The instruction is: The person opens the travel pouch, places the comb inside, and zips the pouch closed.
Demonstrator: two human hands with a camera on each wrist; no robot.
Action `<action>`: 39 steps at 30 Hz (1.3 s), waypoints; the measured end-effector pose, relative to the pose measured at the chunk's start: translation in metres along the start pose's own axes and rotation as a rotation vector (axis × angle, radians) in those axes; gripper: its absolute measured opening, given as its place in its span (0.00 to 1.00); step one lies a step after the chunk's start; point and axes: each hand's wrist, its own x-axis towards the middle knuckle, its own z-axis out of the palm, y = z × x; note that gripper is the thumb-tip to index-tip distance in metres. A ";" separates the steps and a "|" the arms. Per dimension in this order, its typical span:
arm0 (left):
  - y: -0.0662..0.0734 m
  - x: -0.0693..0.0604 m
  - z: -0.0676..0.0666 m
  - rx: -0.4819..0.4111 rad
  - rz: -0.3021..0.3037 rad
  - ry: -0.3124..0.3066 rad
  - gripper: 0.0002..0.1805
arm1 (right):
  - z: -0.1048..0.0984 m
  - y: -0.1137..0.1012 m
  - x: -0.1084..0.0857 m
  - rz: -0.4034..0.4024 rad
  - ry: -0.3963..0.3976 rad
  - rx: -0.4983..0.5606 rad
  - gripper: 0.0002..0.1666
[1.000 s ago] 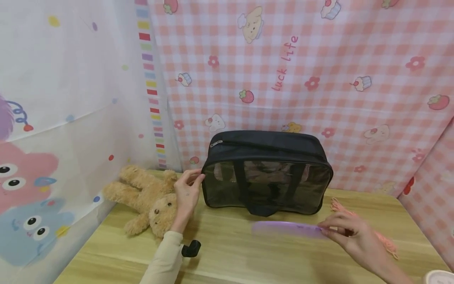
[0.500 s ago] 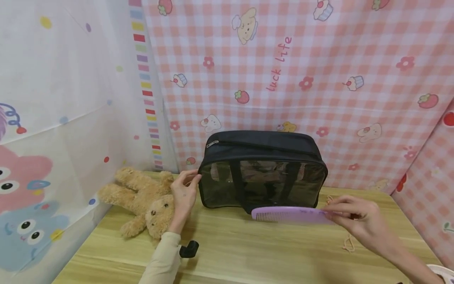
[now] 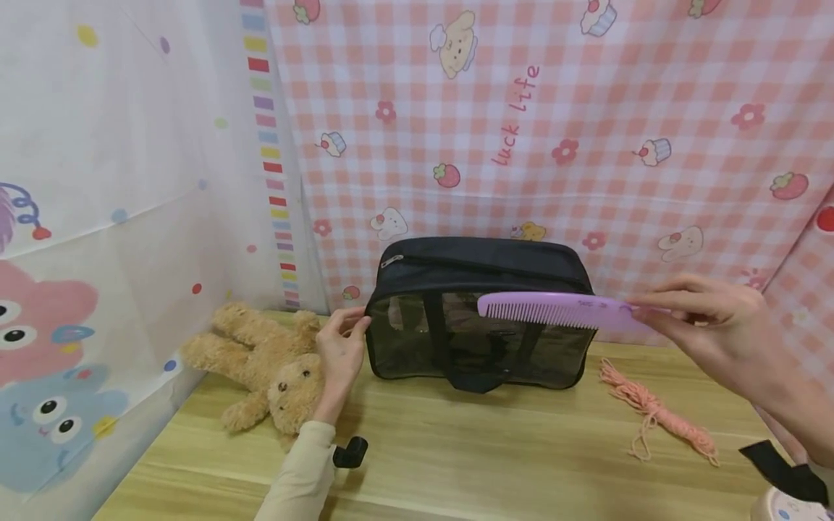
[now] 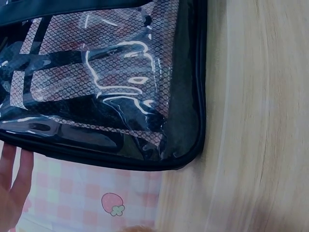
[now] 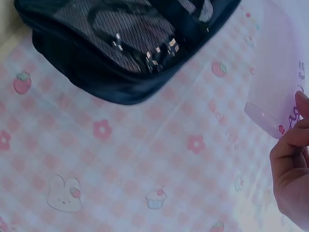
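- I see the purple comb (image 3: 547,310) raised before the upper front of the black bag (image 3: 485,266); its long axis runs nearly level, free tip leftward, teeth down.
- On my feed the right hand (image 3: 723,325) pinches its right end, the toothed length extending beyond the fingertips.
- The left hand (image 3: 342,351) touches the bag's left edge; whether it pinches, I cannot tell.
- Glare on the upright bag's clear front hides its contents from me.
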 end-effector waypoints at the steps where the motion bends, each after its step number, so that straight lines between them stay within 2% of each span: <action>1: 0.001 0.000 0.001 0.004 0.002 0.002 0.06 | -0.002 0.001 0.004 -0.009 0.010 -0.030 0.20; 5: 0.002 0.001 0.002 0.011 0.008 0.002 0.05 | -0.007 0.005 0.017 -0.037 0.044 -0.130 0.17; 7: 0.003 0.001 0.002 0.021 0.014 0.006 0.05 | -0.009 0.007 0.022 -0.059 0.040 -0.176 0.05; 8: 0.003 0.001 0.002 0.026 0.018 0.009 0.05 | -0.009 0.008 0.024 -0.073 0.034 -0.200 0.04; 10: 0.003 0.001 0.003 0.038 0.026 0.018 0.05 | -0.009 0.010 0.029 -0.097 0.020 -0.251 0.20; 12: 0.003 0.001 0.003 0.047 0.035 0.024 0.05 | -0.008 0.011 0.032 -0.117 -0.002 -0.291 0.24; 13: 0.004 0.001 0.004 0.051 0.040 0.025 0.05 | -0.007 0.012 0.034 -0.120 -0.016 -0.310 0.20; 15: 0.005 0.002 0.005 0.050 0.044 0.023 0.05 | -0.006 0.013 0.037 -0.119 -0.042 -0.333 0.07; 16: 0.005 0.003 0.005 0.049 0.045 0.020 0.05 | -0.006 0.014 0.038 -0.119 -0.058 -0.345 0.06; 17: 0.006 0.003 0.005 0.044 0.044 0.018 0.05 | -0.005 0.015 0.040 -0.120 -0.070 -0.354 0.12; 19: 0.006 0.003 0.005 0.046 0.041 0.018 0.05 | -0.003 0.019 0.043 -0.126 -0.085 -0.365 0.16; 26: 0.006 0.000 0.005 0.033 0.006 0.008 0.05 | 0.004 0.036 0.047 -0.151 -0.098 -0.370 0.16; 31: 0.006 -0.002 0.004 0.033 0.003 -0.004 0.05 | 0.009 0.045 0.048 -0.148 -0.104 -0.381 0.14; 39: 0.006 0.000 0.004 0.025 0.013 0.014 0.05 | 0.013 0.043 0.059 -0.086 -0.181 -0.435 0.12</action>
